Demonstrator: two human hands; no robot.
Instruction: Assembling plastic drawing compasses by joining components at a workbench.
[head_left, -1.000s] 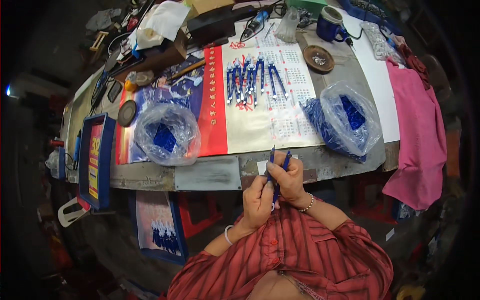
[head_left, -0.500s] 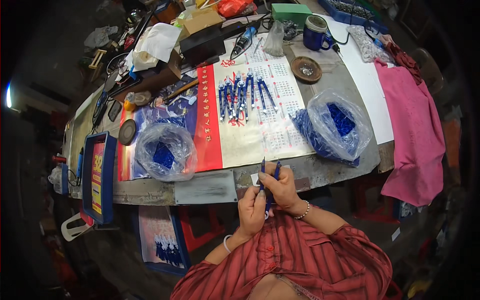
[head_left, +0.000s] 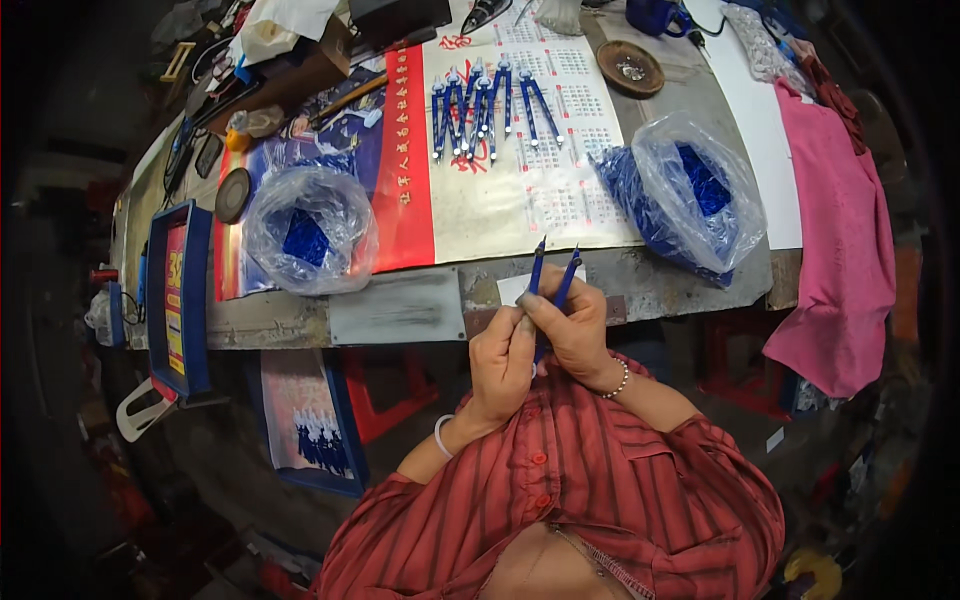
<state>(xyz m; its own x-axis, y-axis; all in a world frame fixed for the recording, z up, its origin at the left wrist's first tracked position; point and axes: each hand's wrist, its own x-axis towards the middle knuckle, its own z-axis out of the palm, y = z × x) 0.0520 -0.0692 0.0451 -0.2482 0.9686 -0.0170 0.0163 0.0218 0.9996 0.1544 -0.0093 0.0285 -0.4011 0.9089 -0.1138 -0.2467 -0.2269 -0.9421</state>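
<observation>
Just over the table's front edge, my two hands hold one blue drawing compass between them, its pointed legs [head_left: 537,270] spread a little and aimed away from me. My left hand [head_left: 503,362] is closed around its lower end, and the compass's head is mostly hidden by the fingers. Pinched in my right hand [head_left: 575,322] are the legs, with the thumb pressing near the middle. Farther up, several finished-looking blue compasses [head_left: 483,108] with pale heads lie side by side on a printed calendar sheet [head_left: 480,215].
Clear plastic bags of blue parts stand left [head_left: 360,245] and right [head_left: 745,205]. A brown round dish [head_left: 652,82] sits at the back. A pink cloth [head_left: 835,260] hangs over the right edge. Below the table, a blue tray [head_left: 360,440] holds more compasses; another blue tray [head_left: 205,330] leans at left.
The view has tipped, so the table and its things sit higher in the picture. My hands keep the same grip on the compass, its legs still apart.
</observation>
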